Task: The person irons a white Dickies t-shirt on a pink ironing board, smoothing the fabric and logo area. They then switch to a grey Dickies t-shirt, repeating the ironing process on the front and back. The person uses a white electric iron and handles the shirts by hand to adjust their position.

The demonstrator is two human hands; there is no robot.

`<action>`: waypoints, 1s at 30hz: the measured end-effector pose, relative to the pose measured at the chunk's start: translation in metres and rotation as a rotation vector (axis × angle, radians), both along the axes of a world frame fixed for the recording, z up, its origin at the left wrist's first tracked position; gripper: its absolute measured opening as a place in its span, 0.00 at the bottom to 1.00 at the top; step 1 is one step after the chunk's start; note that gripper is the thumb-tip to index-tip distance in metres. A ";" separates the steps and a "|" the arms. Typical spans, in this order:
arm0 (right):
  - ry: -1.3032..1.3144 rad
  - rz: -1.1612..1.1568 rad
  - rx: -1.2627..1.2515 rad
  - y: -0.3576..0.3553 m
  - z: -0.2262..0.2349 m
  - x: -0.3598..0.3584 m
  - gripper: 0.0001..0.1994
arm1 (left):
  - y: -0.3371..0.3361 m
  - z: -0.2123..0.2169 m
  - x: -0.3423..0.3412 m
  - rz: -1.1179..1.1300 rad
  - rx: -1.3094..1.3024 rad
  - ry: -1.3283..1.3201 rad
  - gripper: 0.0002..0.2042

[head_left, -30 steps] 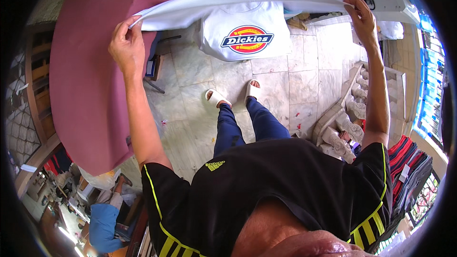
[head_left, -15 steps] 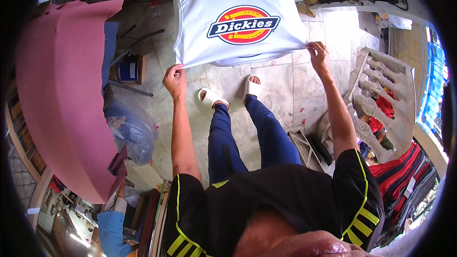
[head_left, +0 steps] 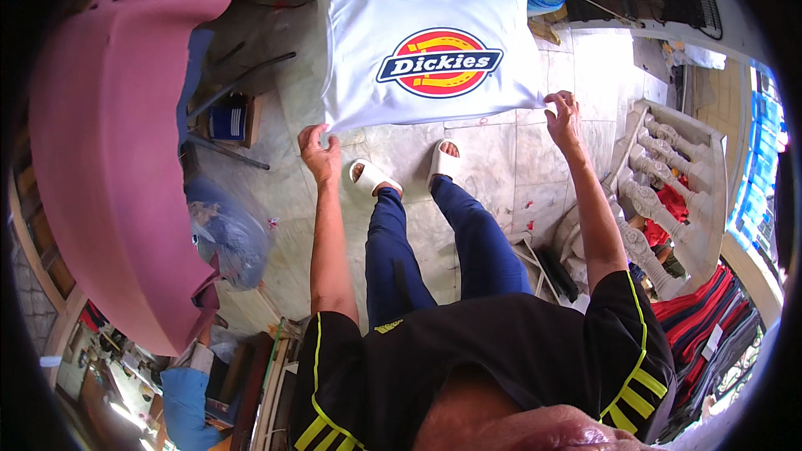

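Observation:
A white sleeveless shirt [head_left: 359, 42] is spread out front side up ahead of me, with an oval red, yellow and dark blue print on its chest. Its neckline is at the far side and its hem lies nearest me. My left hand [head_left: 321, 157] is just below the left hem corner, thumb and fingers apart, holding nothing. By the right hem corner, my right hand [head_left: 565, 121] has its fingers bent and spread, and no cloth shows gripped in them. What bears the shirt is hidden beneath it.
Pink fabric [head_left: 109, 159] hangs over something long on the left, beside metal legs and a plastic bag [head_left: 238, 238]. White balusters [head_left: 660, 192] and stacked red and dark cloth [head_left: 697, 326] are at the right. My sandalled feet stand on the tiled floor [head_left: 493, 175].
Both hands have let go of the hem corners, and their fingers have parted. The shirt sits lower in view, showing its whole neckline and label. The hem now lies flatter.

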State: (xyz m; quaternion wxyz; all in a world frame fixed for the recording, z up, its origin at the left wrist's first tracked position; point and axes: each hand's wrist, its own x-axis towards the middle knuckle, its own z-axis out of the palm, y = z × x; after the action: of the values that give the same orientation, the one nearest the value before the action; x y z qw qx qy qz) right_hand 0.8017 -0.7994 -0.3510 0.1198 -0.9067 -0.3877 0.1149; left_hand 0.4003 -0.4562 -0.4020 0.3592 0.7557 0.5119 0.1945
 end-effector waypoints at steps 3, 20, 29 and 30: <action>-0.046 -0.001 0.136 0.030 0.016 -0.006 0.22 | -0.022 0.021 0.009 -0.053 -0.029 0.016 0.37; 0.802 0.868 -0.247 0.301 0.183 -0.235 0.16 | -0.171 0.011 -0.290 0.492 -0.068 0.140 0.20; 0.206 1.311 0.579 0.471 0.351 -0.527 0.12 | -0.040 -0.011 -0.526 1.150 0.101 -0.154 0.09; 0.185 1.318 0.573 0.484 0.353 -0.554 0.14 | -0.024 -0.017 -0.556 1.183 0.190 -0.135 0.08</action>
State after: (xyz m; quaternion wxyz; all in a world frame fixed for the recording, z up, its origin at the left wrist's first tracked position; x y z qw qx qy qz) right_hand 0.2473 -0.3152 0.0017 0.2907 -0.4043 -0.8569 0.1333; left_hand -0.1560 -0.4805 -0.4190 0.1526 0.3573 0.8019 0.4539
